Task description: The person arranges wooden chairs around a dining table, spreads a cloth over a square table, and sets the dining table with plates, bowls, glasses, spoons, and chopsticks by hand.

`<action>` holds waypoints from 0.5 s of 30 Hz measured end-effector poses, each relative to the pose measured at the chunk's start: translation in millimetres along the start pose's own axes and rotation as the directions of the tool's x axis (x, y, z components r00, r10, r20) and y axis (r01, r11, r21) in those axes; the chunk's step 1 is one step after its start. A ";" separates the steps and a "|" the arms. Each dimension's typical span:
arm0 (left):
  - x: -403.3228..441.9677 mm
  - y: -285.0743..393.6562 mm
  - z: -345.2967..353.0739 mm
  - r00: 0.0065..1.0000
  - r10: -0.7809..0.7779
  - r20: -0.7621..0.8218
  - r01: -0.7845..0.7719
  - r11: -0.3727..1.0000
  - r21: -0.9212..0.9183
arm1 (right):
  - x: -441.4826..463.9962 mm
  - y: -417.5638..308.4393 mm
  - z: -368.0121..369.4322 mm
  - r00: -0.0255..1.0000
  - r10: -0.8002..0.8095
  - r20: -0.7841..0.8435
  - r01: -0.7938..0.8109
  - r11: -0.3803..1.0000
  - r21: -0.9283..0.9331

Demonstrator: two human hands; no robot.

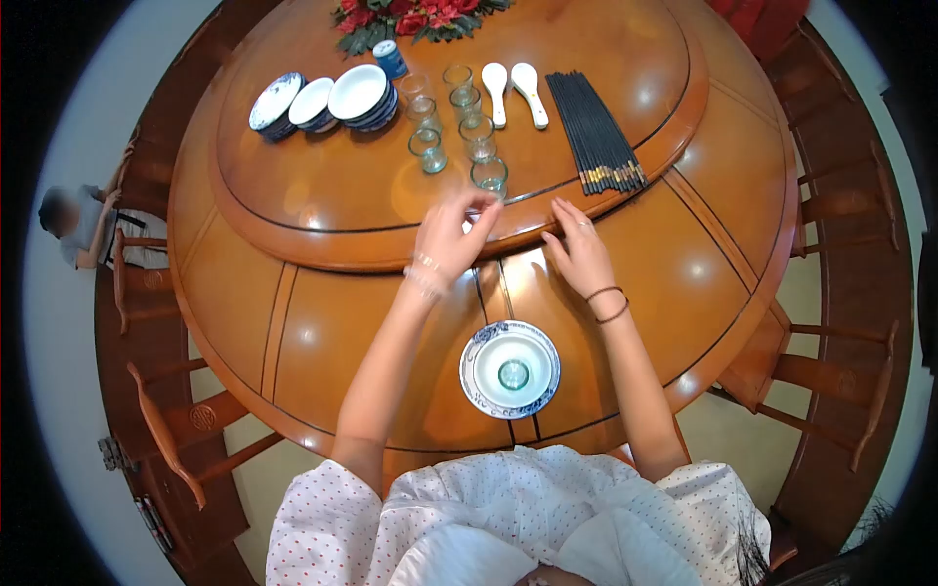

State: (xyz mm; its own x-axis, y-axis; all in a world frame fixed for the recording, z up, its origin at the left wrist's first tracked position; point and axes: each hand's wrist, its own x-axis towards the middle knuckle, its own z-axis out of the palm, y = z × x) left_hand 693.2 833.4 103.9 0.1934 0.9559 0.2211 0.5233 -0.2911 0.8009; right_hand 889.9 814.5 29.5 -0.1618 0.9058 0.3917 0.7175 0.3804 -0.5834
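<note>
My left hand (452, 234), blurred by motion, is at the turntable's near edge, just below the closest glass (489, 176); its fingers are bent, and whether they touch or hold anything is unclear. My right hand (580, 256) hovers over the same edge, thumb apart from the fingers, holding nothing. Several more clear glasses (427, 146) stand in two rows on the turntable (322, 186). Close to my body, a blue-patterned plate (472, 393) carries a white bowl (493, 356) with a small glass (513, 374) inside.
Stacked bowls (359, 93), blue-rimmed dishes (277, 101), a blue can (389, 59), two white spoons (495, 93), black chopsticks (591, 132) and red flowers (430, 18) are on the turntable. A person (88, 230) sits at the far left. Wooden chairs (186, 420) surround the table.
</note>
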 end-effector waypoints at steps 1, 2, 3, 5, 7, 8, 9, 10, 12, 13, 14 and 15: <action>24.6 12.2 -0.4 1.000 -0.021 0.023 0.018 0.990 0.142 | 12.4 5.4 8.7 0.998 -0.020 0.053 0.020 1.000 0.017; 47.9 10.9 4.2 0.996 0.090 -0.023 -0.080 0.955 0.287 | 18.9 7.1 19.2 0.994 -0.039 0.106 0.047 0.996 -0.071; 73.1 10.3 8.8 0.988 0.153 -0.025 -0.129 0.902 0.413 | 25.3 9.0 31.0 0.986 -0.052 0.160 0.077 0.985 -0.155; 120.8 15.2 18.1 0.998 0.015 0.069 -0.052 0.813 0.580 | 24.3 9.8 49.5 0.977 -0.027 0.212 0.080 0.966 -0.247; 162.8 12.3 35.1 0.988 -0.085 0.132 -0.026 0.743 0.669 | 24.6 13.2 50.7 0.979 -0.009 0.206 0.046 0.984 -0.174; 180.3 9.5 44.4 0.971 -0.174 0.163 0.013 0.720 0.694 | 26.2 14.1 51.4 0.980 -0.011 0.200 0.047 0.983 -0.176; 190.9 8.5 53.3 0.947 -0.259 0.190 0.044 0.691 0.721 | 24.3 12.7 51.8 0.981 -0.001 0.194 0.035 0.984 -0.174; 198.5 8.4 61.9 0.949 -0.253 0.189 0.040 0.690 0.723 | 23.8 11.5 52.5 0.982 0.008 0.190 0.025 0.985 -0.172; 212.6 4.2 77.4 0.919 -0.351 0.180 0.131 0.702 0.700 | 24.7 11.6 51.6 0.983 0.004 0.185 0.023 0.989 -0.144; 219.0 -5.3 85.2 0.920 -0.350 0.178 0.133 0.705 0.697 | 25.3 10.9 50.9 0.983 0.009 0.183 0.016 0.991 -0.132; 222.6 -14.3 93.1 0.918 -0.365 0.157 0.155 0.692 0.705 | 24.3 8.3 50.9 0.986 0.012 0.164 0.010 0.992 -0.129; 224.6 -17.6 98.4 0.915 -0.381 0.136 0.176 0.678 0.713 | 23.7 6.7 52.2 0.986 0.013 0.167 0.010 0.991 -0.132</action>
State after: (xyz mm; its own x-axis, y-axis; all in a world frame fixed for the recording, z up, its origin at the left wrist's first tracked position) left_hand 809.2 1049.4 84.7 0.0909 0.9797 -0.1785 0.9810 -0.0573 0.1853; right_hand 855.5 848.2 -2.3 -0.2634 0.9290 0.2600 0.7993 0.3611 -0.4803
